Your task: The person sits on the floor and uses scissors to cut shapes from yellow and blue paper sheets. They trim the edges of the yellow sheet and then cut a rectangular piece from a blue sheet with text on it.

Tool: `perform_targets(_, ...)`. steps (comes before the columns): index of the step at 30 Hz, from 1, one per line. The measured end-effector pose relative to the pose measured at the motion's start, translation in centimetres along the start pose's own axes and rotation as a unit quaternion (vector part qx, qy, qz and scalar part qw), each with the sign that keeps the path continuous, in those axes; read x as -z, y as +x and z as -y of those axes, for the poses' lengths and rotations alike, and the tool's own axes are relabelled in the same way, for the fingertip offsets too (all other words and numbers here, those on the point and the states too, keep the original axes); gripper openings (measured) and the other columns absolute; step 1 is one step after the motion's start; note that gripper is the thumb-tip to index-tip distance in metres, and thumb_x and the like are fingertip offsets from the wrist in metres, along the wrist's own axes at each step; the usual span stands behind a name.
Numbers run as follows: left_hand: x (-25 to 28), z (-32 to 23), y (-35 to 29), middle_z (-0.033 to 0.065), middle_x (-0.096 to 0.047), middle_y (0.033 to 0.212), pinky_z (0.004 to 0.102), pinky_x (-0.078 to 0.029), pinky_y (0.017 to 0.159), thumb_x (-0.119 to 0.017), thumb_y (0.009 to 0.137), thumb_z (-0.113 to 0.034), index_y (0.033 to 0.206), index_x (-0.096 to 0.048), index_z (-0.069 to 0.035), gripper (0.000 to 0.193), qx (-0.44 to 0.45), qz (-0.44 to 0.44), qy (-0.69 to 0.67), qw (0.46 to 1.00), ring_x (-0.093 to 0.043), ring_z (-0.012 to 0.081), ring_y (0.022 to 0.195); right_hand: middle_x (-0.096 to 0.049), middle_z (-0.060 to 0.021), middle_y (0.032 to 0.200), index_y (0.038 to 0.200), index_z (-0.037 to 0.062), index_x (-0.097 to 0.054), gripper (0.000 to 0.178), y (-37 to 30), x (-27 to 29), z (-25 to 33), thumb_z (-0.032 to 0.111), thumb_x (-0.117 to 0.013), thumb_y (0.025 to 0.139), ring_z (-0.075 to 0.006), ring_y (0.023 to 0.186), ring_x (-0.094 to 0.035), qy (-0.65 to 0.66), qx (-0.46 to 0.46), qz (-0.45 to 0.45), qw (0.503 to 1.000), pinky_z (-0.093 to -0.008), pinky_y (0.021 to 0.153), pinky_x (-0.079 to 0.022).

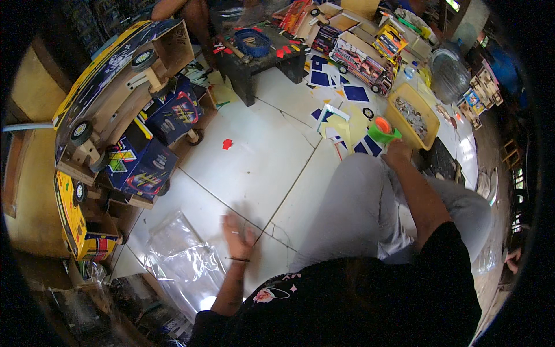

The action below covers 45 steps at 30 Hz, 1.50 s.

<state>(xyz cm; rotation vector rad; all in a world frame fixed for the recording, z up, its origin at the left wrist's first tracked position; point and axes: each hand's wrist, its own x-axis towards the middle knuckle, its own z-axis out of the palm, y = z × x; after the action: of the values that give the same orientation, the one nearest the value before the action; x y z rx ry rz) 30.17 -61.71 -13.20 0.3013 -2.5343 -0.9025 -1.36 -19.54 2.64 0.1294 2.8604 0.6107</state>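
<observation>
My left hand [237, 238] hovers over or rests on the white tiled floor, slightly blurred, with fingers apart and nothing in them. Next to it lies a clear plastic sheet or bag [182, 248], crinkled and shiny. By my knee, my right hand [398, 151] is closed at the edge of a green round holder [383, 136] with an orange ring inside; its fingertips are partly hidden. A yellow plastic tub [430, 104] holding small pale pieces stands just beyond that hand. Farther off on the tiles is a small red scrap [228, 144].
Toy trucks of wood and printed card [141, 168] are stacked along the left wall. Blue and white paper cutouts [354, 93] lie past my knee, near a printed toy truck [361, 61]. Another person sits behind a low dark table [260, 61] bearing a blue basket [252, 41] and a hammer.
</observation>
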Motion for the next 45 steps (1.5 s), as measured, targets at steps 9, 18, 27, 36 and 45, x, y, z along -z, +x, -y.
perform_targets(9,6.7,11.5,9.4,0.0146,-0.032,0.134,0.0426,-0.023,0.103,-0.046,0.083,-0.031,0.128,-0.035,-0.006,0.053,0.149,-0.062,0.28,0.946,-0.029,0.0333,0.124,-0.052,-0.0151,0.105,0.105,0.0025,-0.053,0.037,1.3,12.2,22.7,0.026,-0.059,0.077,-0.0295,0.103,-0.049,0.279,0.559,-0.1,0.774,-0.0385,0.088,-0.041)
perform_targets(18,7.9,9.8,11.4,0.0121,-0.026,0.139,0.0457,-0.014,0.106,-0.04,0.083,-0.036,0.131,-0.033,-0.006,0.056,0.181,0.085,0.275,0.94,-0.022,0.0311,0.129,-0.053,-0.0186,0.108,0.112,0.0007,-0.05,0.037,11.1,21.6,45.1,0.012,-0.054,0.077,-0.0339,0.101,-0.051,0.328,0.471,-0.062,0.817,-0.0395,0.085,-0.043)
perform_targets(27,9.9,7.4,14.3,0.0212,-0.044,0.118,0.053,-0.031,0.092,-0.046,0.078,-0.036,0.126,-0.039,-0.007,0.057,0.367,0.22,0.198,0.882,-0.041,0.0397,0.111,-0.057,-0.0193,0.101,0.108,0.0008,-0.051,0.035,20.7,24.4,62.6,0.013,-0.056,0.076,-0.0328,0.091,-0.057,0.388,0.358,-0.062,0.847,-0.0398,0.078,-0.046)
perform_targets(36,1.1,19.4,-2.7,0.0181,-0.053,0.093,0.0351,-0.04,0.086,-0.039,0.084,-0.015,0.107,-0.044,0.002,0.029,0.235,0.174,-0.006,0.956,-0.051,0.0323,0.088,-0.058,-0.019,0.098,0.11,0.0016,-0.049,0.037,25.9,23.9,66.7,0.015,-0.057,0.076,-0.0321,0.088,-0.058,0.386,0.3,-0.086,0.868,-0.04,0.075,-0.047)
perform_targets(45,6.6,12.4,7.0,0.0206,-0.052,0.082,0.0426,-0.043,0.07,-0.046,0.078,-0.034,0.121,-0.041,0.0,0.054,0.273,0.154,0.226,0.922,-0.051,0.0374,0.075,-0.059,-0.0187,0.096,0.112,0.0024,-0.047,0.04,20.6,23.4,64.0,0.016,-0.058,0.077,-0.0315,0.085,-0.06,0.44,0.308,-0.114,0.836,-0.0401,0.072,-0.047)
